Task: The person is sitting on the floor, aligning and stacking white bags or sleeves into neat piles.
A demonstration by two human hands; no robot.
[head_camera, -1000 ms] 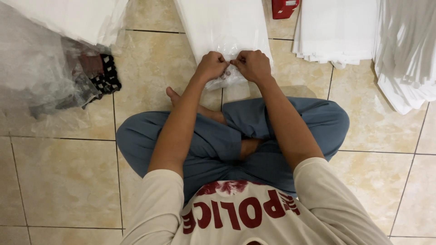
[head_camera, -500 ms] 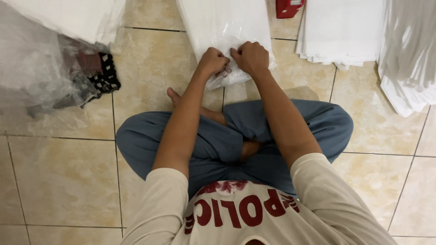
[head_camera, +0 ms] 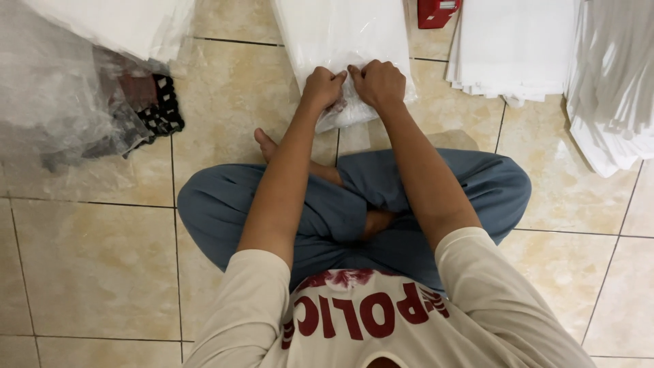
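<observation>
Two bare hands work side by side at the near end of a clear plastic bag (head_camera: 344, 37) holding flat white folded cloth, lying on the floor straight ahead of the crossed legs. Left hand (head_camera: 321, 87) is closed, fingers curled down, pinching the crinkled film at the bag's near edge. Right hand (head_camera: 379, 83) is closed too, knuckles up, gripping the same edge; thumbs nearly touching. Bag is rectangular, glossy, smooth farther out, bunched and wrinkled under the hands, its near corner hanging past them.

Floor (head_camera: 88, 266) is glossy beige marbled tile with dark grout lines. Person sits cross-legged in blue-grey trousers (head_camera: 340, 211), soft fabric, one bare foot (head_camera: 264, 142) sticking out just left of the left forearm. Cream short-sleeved shirt with red print at near edge.

Far right: stack of white folded sheets (head_camera: 514, 44), square edges, layered. Further right, a pile of white fabric pieces (head_camera: 613, 88), edges fanned and draping. Far left: big heap of crumpled clear plastic wrap (head_camera: 54, 102), cloudy, over a dark item with a black-and-white dotted edge (head_camera: 163, 105). Small red boxy object (head_camera: 437, 12) at the far edge, between bag and stack.
</observation>
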